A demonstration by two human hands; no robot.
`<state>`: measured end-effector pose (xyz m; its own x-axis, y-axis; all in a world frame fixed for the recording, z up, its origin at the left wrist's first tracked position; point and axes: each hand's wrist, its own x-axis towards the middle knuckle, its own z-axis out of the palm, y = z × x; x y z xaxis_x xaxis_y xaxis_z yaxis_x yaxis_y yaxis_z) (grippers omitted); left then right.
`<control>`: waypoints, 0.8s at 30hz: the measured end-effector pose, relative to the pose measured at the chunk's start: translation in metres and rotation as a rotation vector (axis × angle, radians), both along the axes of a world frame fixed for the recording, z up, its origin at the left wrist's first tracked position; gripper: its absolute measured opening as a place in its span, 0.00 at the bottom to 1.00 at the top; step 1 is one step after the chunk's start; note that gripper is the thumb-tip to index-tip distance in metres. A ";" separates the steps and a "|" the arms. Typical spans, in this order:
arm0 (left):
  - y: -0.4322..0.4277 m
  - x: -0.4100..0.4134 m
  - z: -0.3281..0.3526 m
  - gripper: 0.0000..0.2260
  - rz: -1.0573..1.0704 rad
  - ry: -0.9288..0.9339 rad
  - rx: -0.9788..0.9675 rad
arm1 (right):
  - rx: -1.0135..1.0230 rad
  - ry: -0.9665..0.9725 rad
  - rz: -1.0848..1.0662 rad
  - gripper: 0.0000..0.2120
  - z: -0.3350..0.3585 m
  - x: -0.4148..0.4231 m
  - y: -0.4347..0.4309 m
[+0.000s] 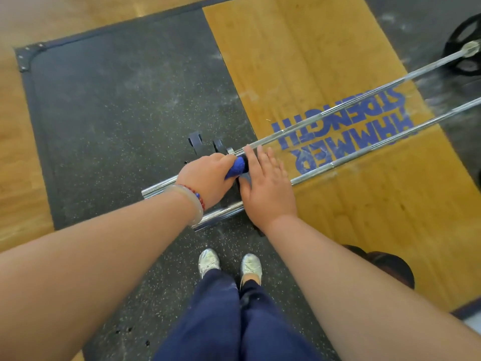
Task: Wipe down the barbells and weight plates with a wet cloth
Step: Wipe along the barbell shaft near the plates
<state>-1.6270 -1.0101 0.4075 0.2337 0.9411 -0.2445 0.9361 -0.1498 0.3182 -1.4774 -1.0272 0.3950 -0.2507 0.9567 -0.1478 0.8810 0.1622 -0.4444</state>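
Two chrome barbells lie side by side on the floor, running from the lower left to the upper right. The far barbell (338,106) ends at a black weight plate (460,46) at the top right. The near barbell (390,138) passes under my hands. My left hand (208,178) grips a bunched blue cloth (236,168) against a black weight plate (243,183) that stands on edge and is mostly hidden by my hands. My right hand (265,186) rests flat, fingers straight, on that plate.
The bars lie across a speckled black rubber mat (117,113) and a wooden lifting platform (299,61) with blue lettering. Small black collars (196,142) sit beyond my left hand. Dark round weights (385,264) lie at the lower right. My feet (229,263) stand on the mat.
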 end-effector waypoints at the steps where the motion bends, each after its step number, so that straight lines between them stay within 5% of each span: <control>1: 0.004 0.003 0.002 0.06 -0.016 -0.005 -0.005 | 0.006 -0.003 -0.004 0.28 0.001 0.003 0.002; 12: 0.055 0.058 -0.013 0.12 -0.095 -0.004 -0.056 | 0.040 0.016 -0.062 0.29 -0.017 0.058 0.048; 24: 0.112 0.171 -0.029 0.14 0.013 -0.035 -0.052 | 0.039 -0.080 0.206 0.28 -0.026 0.180 0.126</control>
